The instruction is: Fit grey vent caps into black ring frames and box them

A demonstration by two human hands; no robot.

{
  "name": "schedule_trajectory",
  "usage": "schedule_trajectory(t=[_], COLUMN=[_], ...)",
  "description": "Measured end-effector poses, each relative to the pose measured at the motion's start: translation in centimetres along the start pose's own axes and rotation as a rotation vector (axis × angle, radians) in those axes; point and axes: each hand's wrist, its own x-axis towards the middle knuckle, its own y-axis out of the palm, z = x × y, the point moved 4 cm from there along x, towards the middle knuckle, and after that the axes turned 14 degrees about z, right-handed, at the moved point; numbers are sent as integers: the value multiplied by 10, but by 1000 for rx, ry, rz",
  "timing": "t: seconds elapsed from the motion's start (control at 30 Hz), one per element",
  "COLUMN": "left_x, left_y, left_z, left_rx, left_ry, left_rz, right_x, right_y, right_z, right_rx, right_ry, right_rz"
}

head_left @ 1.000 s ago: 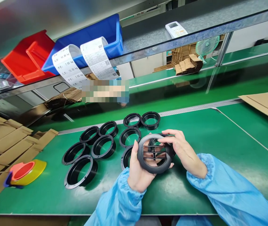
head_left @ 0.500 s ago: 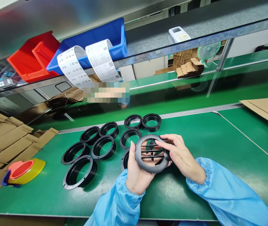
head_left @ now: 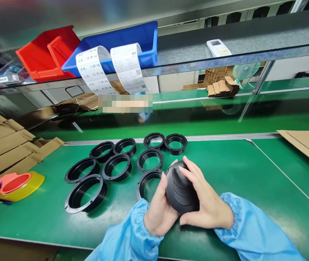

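Note:
Both hands hold one black round vent part (head_left: 180,190) just above the green mat, near the front edge. Its slats look turned shut, so it shows a closed dark face. My left hand (head_left: 158,208) grips its left side, thumb up along the rim. My right hand (head_left: 207,203) wraps its right side, fingers pressed on the face. A black ring (head_left: 146,180) lies on the mat right behind my left hand.
Several more black rings (head_left: 116,167) lie on the green mat (head_left: 238,170) to the left and behind. A tape dispenser (head_left: 15,185) and flat cardboard (head_left: 4,145) sit at the left. Cardboard sheet (head_left: 306,143) at the right. Red bin (head_left: 45,54) and blue bin (head_left: 132,43) stand on the shelf above.
The vent's slats, open with gaps a second ago, now show a closed face. My right hand moved over its front. The view shifted slightly.

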Motion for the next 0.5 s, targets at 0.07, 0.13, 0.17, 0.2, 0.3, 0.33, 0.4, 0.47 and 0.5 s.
schedule_trajectory(t=[0.07, 0.13, 0.17, 0.2, 0.3, 0.33, 0.4, 0.47, 0.5], left_x=[-1, -1, -2, -3, -9, -11, -16, -20, -22], left_y=[3, 5, 6, 6, 6, 6, 7, 5, 3], left_z=[5, 9, 10, 11, 14, 17, 26, 38, 43], left_rx=[39, 85, 118, 171, 473, 611, 842, 960, 990], left_ry=[8, 9, 5, 3, -59, -113, -216, -237, -216], left_rz=[50, 77, 72, 50, 14, 59, 266, 532, 647], right_x=[0, -3, -5, -9, -20, -22, -20, -11, -6], right_y=[-5, -15, -21, -28, -43, -43, -36, -23, -16], right_z=[7, 6, 0, -8, -42, -51, -58, -53, -47], right_rx=[6, 29, 49, 71, 96, 73, -35, -189, -263], right_ry=[-2, 22, 60, 118, 338, 396, 451, 436, 415], right_rz=[40, 31, -2, -51, -175, -178, -115, -23, 16])
